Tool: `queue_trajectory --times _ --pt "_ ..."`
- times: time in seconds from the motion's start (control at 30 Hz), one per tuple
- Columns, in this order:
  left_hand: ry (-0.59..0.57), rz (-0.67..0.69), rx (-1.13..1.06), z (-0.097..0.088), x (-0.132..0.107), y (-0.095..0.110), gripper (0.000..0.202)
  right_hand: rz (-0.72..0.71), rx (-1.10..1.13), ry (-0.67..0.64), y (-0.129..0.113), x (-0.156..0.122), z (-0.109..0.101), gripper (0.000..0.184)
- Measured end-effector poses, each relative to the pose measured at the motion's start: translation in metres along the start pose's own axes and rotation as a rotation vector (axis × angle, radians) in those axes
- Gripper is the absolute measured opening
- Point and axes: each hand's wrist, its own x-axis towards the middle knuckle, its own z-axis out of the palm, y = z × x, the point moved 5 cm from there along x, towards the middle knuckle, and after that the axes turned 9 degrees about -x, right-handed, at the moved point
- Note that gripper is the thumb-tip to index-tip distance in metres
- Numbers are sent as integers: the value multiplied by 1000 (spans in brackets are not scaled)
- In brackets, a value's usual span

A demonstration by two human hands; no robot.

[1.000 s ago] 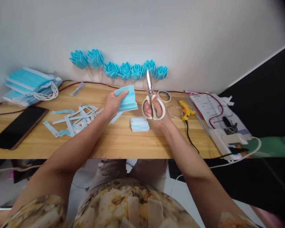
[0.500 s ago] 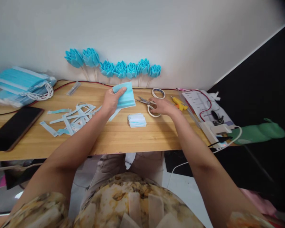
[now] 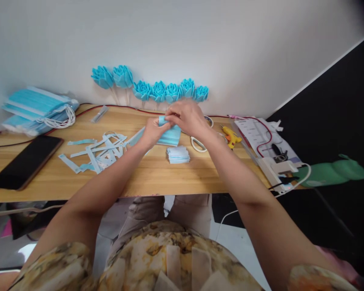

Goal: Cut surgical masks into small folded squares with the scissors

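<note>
My left hand [image 3: 154, 131] is closed on a light-blue piece of face mask fabric [image 3: 171, 138], thumb on top. My right hand [image 3: 188, 117] pinches the upper edge of that same piece, its fingertips beside my left thumb. Below the fabric lies a small stack of folded pale-blue pieces [image 3: 178, 154]. The scissors [image 3: 198, 144] rest on the table under my right wrist; one white handle loop shows and the blades are mostly hidden. Left of my left hand, cut blue and white strips [image 3: 104, 149] lie in a loose heap.
Several blue fabric flowers [image 3: 158, 91] lean along the wall. Packed face masks [image 3: 38, 107] and a black phone [image 3: 26, 161] lie at the left. On the right are a tape roll [image 3: 210, 121], a yellow glue gun [image 3: 231, 136], papers [image 3: 261, 133], a power strip [image 3: 274, 171] and a green bottle [image 3: 333, 171].
My right hand has left the scissors and moved up and left to the mask fabric, taking hold of its upper edge. The fabric has come down slightly, and the view has shifted a little.
</note>
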Motion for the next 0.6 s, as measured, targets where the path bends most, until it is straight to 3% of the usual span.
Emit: queue_trajectory --times 0.13,0.3,0.6 --pt "28 -53 -10 -4 2 -2 35 147 198 236 33 -2 -1 24" --pt "99 -26 -24 -13 7 -1 48 342 403 520 70 -24 5 41" --pt "83 -30 -181 -19 12 -10 67 426 473 636 74 -50 29 41"
